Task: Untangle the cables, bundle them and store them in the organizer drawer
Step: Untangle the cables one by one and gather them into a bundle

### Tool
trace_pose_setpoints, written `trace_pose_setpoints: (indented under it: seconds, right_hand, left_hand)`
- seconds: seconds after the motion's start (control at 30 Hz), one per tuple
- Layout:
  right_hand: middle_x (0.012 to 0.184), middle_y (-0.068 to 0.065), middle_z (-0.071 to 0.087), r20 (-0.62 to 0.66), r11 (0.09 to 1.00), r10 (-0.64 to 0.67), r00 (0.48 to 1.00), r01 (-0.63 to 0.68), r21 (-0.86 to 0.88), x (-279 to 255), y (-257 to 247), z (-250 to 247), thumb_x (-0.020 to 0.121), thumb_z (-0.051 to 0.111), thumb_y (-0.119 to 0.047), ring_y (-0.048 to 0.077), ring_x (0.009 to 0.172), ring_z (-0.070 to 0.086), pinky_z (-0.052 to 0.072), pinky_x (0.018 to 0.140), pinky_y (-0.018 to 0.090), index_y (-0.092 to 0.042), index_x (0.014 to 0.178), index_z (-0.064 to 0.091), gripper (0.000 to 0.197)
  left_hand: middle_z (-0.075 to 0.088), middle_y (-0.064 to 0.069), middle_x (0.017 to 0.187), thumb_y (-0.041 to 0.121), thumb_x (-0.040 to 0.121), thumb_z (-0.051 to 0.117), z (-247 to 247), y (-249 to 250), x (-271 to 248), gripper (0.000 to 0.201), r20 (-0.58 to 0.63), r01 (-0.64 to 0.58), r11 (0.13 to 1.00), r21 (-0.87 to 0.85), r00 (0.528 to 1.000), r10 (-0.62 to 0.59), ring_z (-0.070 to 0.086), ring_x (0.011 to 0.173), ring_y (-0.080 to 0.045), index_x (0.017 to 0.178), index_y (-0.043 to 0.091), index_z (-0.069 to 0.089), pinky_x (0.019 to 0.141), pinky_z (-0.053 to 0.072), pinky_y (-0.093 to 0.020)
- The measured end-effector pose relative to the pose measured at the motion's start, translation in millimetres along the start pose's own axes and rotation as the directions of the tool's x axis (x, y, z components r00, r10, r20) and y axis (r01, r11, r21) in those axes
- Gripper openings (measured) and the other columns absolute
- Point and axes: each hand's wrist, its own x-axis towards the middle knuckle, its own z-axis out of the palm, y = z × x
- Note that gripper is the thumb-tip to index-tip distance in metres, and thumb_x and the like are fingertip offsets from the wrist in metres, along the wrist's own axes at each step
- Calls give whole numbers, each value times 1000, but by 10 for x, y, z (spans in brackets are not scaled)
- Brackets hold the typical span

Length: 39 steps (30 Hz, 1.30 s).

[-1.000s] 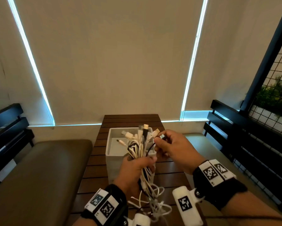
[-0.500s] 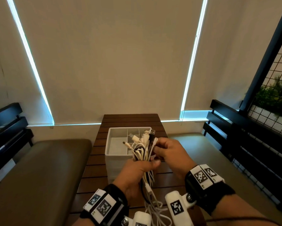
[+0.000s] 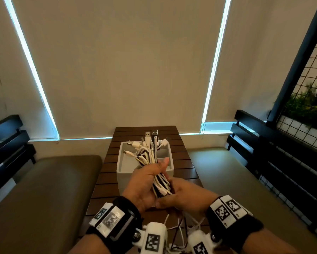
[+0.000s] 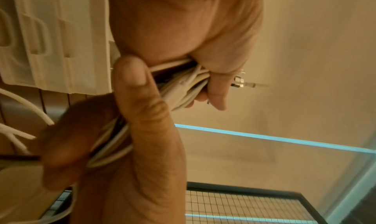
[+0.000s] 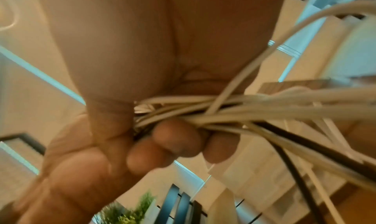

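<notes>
Both hands clenched on cable bundle [image 3: 155,173], frame centre: left hand [image 3: 145,182] upper, right hand [image 3: 183,196] lower. Bundling step; next likely coil loose tails, drop into organizer drawer [image 3: 121,163].

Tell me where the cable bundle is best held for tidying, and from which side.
Judging by its shape, grip the cable bundle mid-length, just below the fanned plugs, where the left hand grips it. The right hand fits best from the right, lower down, above the loose trailing ends.

Black wristbands [image 3: 232,228], white coded marker tags [image 3: 225,209], white wrist cameras [image 3: 154,237]
</notes>
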Motion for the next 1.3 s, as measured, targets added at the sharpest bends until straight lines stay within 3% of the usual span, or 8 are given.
trace_pose_setpoints:
  seconds: [0.1, 0.37, 0.5, 0.67, 0.8, 1.0, 1.2, 1.3]
  right_hand:
    - [67, -17, 67, 26, 973, 54, 998, -47, -227, 2, -101, -71, 78, 78, -23, -9, 54, 58, 42, 52, 7, -32, 89, 60, 23]
    - [87, 0, 71, 36, 671, 204, 978, -113, -733, -43, -82, -254, 83, 69, -22, 12, 72, 65, 57, 71, 29, -21, 94, 67, 11]
    - [83, -3, 67, -53, 599, 83, 995, -92, -796, -46, -77, -380, 83, 68, -24, 9, 74, 60, 56, 78, 36, -20, 89, 69, 7]
    - [69, -7, 63, -248, 543, -182, 952, -113, -832, 50, -152, -402, 75, 73, -27, 10, 66, 60, 56, 66, 31, -21, 74, 64, 10]
    - [69, -5, 59, -288, 548, -192, 938, -140, -824, 76, -215, -360, 77, 68, -28, 13, 64, 57, 52, 61, 26, -18, 81, 67, 11]
    - [81, -4, 68, -316, 497, -185, 930, -189, -847, 154, -195, -302, 76, 66, -29, 13, 72, 63, 57, 70, 28, -20, 88, 71, 17]
    - [64, -9, 48, -296, 421, -204, 933, -190, -887, 104, -387, -336, 77, 67, -33, 10, 58, 47, 43, 59, 26, -22, 75, 55, 16]
    - [62, -9, 41, -280, 390, -204, 938, -184, -902, 80, -463, -327, 78, 68, -34, 13, 60, 45, 39, 60, 25, -26, 84, 61, 12]
  left_hand:
    - [50, -3, 57, 13, 74, 73, -54, -9, -20, 14, 67, 43, 999, -29, 997, -41, 55, 48, -17, 72, 10, 59, 49, 51, -30]
    - [43, -2, 53, 18, 62, 83, -194, 93, -28, 27, 179, 62, 997, 48, 981, -70, 46, 43, -15, 62, 10, 57, 46, 45, -27]
    - [47, -4, 52, 17, 62, 79, -223, 173, -10, 26, 198, 59, 986, 158, 976, -90, 50, 43, -17, 61, 9, 55, 48, 47, -27]
    - [54, -5, 56, 5, 69, 76, -164, 206, -46, 12, 188, 34, 955, 294, 978, -93, 56, 48, -17, 65, 10, 66, 49, 49, -26]
    - [66, -9, 64, 0, 69, 71, -121, 180, -96, 7, 238, 30, 928, 371, 963, -126, 64, 56, -19, 69, 7, 73, 55, 54, -29]
    - [72, -19, 91, -10, 65, 76, -116, 117, -108, 31, 252, -16, 861, 508, 959, -131, 69, 90, -34, 93, 3, 73, 86, 55, -44]
    - [75, -15, 90, -17, 64, 72, -111, 109, -127, 32, 177, -57, 743, 667, 981, -83, 72, 88, -28, 91, 2, 73, 81, 56, -41]
    - [75, -8, 84, -15, 66, 71, -107, 84, -140, 30, 174, -76, 735, 674, 983, -58, 72, 83, -22, 86, 8, 74, 77, 53, -36]
